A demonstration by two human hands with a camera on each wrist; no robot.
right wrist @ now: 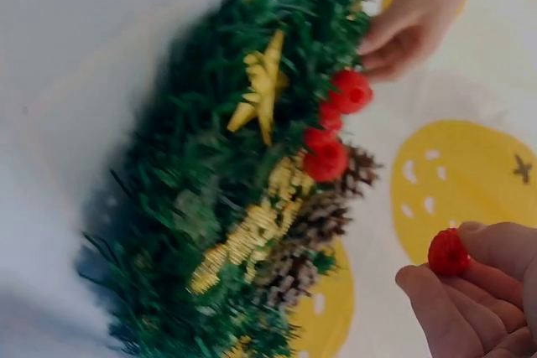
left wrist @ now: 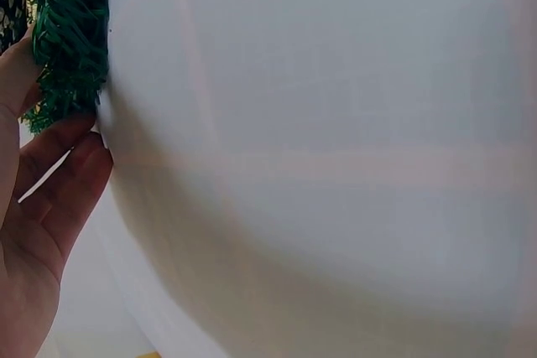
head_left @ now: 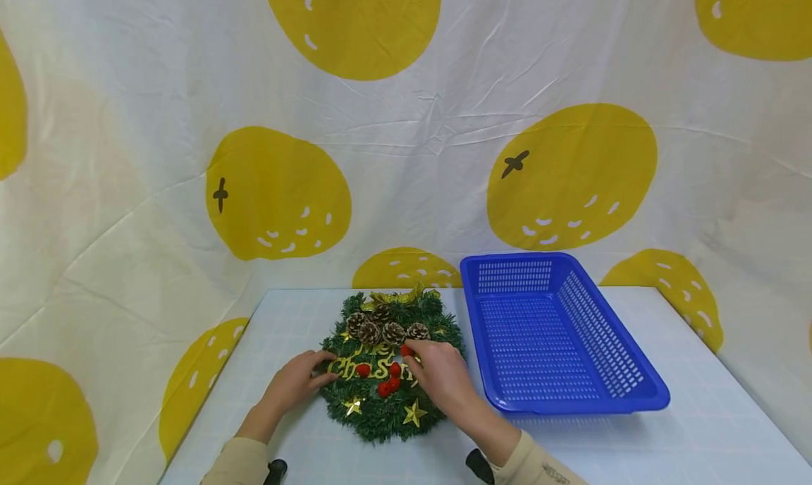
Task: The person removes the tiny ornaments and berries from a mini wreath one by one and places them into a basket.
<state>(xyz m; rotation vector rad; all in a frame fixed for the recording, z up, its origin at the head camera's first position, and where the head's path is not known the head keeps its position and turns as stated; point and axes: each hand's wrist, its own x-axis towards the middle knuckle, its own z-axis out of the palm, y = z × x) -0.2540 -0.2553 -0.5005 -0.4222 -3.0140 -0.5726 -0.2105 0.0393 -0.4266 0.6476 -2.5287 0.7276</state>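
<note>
A green Christmas wreath [head_left: 374,423] lies on the table, with gold lettering [head_left: 345,369] across its middle. My left hand [head_left: 294,385] holds its left edge; in the left wrist view the thumb and fingers of that hand [left wrist: 50,199] are on either side of the tinsel. Between thumb and fingertips my right hand [head_left: 444,378] pinches a red berry [right wrist: 450,252], held over the wreath's right part. Several other red berries [head_left: 394,384] sit on the wreath, below pine cones [head_left: 393,333]. Gold stars [head_left: 414,413] decorate its lower part.
Right beside the wreath stands a blue plastic basket [head_left: 539,337] with slotted walls. A gold ribbon [head_left: 396,298] tops the wreath. Behind the table [head_left: 704,414] hangs a white cloth [head_left: 406,118] printed with yellow fruit.
</note>
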